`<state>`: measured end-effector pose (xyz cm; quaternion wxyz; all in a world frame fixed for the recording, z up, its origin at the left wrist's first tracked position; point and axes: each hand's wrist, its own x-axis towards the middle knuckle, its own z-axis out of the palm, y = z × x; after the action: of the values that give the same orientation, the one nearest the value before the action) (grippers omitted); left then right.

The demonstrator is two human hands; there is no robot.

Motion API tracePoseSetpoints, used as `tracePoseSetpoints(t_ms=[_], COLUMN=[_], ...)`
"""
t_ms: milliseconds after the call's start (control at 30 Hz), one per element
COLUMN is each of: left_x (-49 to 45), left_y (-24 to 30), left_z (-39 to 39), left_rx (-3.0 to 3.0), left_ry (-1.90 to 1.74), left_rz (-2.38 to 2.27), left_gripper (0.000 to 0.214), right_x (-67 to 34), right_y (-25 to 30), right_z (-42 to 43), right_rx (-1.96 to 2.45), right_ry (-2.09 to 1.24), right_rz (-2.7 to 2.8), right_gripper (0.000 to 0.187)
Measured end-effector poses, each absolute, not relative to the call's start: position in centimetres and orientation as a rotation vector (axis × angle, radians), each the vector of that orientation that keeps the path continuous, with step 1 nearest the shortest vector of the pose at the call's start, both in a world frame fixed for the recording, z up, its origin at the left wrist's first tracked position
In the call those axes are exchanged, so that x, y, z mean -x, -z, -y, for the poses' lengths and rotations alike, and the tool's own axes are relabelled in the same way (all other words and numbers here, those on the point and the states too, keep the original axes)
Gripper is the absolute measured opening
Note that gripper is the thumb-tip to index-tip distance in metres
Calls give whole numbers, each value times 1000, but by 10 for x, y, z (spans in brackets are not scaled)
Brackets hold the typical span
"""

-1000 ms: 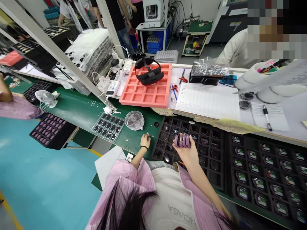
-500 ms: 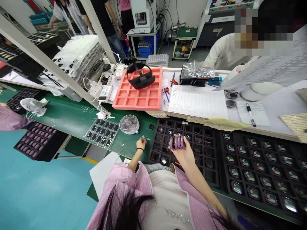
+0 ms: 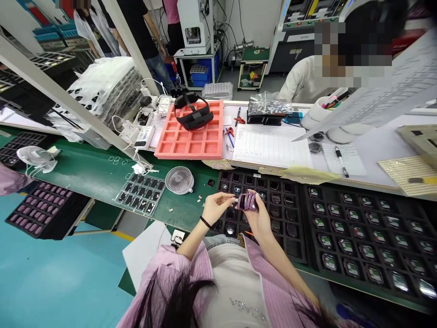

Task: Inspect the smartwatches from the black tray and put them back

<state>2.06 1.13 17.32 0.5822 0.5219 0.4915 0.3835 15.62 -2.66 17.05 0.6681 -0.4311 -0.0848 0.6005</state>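
Observation:
My right hand (image 3: 260, 218) is wrapped round several small purple watch-case frames (image 3: 249, 202), held in a row above the black tray (image 3: 218, 224). From the left, my left hand (image 3: 216, 207) comes close to the nearest frame, thumb and forefinger pinched on a small pale piece (image 3: 235, 200). Whether that piece touches the frame I cannot tell. Similar small white pieces (image 3: 200, 198) lie on the green bench, left of my hands. Dark watch-shaped parts sit in the tray's compartments below.
A second black tray (image 3: 309, 228) of parts stands to the right. Left are a small round fan (image 3: 179, 180) and a clear sheet of black pieces (image 3: 140, 192). The raised shelf behind holds a pink foam tray (image 3: 167, 150) with a headset (image 3: 194, 116). A person (image 3: 300, 77) sits opposite.
My left hand has risen from the small white pieces on the bench and moved right to the purple frames, now pinching a pale piece. The frames have turned slightly in my right hand.

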Motion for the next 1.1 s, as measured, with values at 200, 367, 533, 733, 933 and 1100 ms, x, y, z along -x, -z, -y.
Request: tracePoseSetpoints(t_ms=[200, 367, 533, 733, 933, 1100], left_x=[-35, -52, -60, -42, 24, 51], left_y=[-169, -160, -155, -120, -33, 6], left_z=[-5, 13, 32, 11, -37, -54], left_rx=[-1322, -1496, -1687, -1681, -1668, -1679], left_ry=[-1003, -1198, -1192, -1028, -422, -237], left_rz=[-1170, -1238, -1196, -1105, -1752, -1787], left_gripper=[27, 29, 41, 36, 30, 15], right_x=[-152, -145, -142, -146, -150, -147], right_y=[-167, -169, -168, -160, -160, -167], right_z=[30, 28, 27, 25, 23, 24], right_rx=[1062, 1043, 1078, 1068, 1008, 987], right_ry=[-1253, -1185, -1159, -1264, -1478, -1551], right_rz=[297, 249, 246, 147, 27, -41], right_gripper=[29, 30, 34, 31, 31, 27])
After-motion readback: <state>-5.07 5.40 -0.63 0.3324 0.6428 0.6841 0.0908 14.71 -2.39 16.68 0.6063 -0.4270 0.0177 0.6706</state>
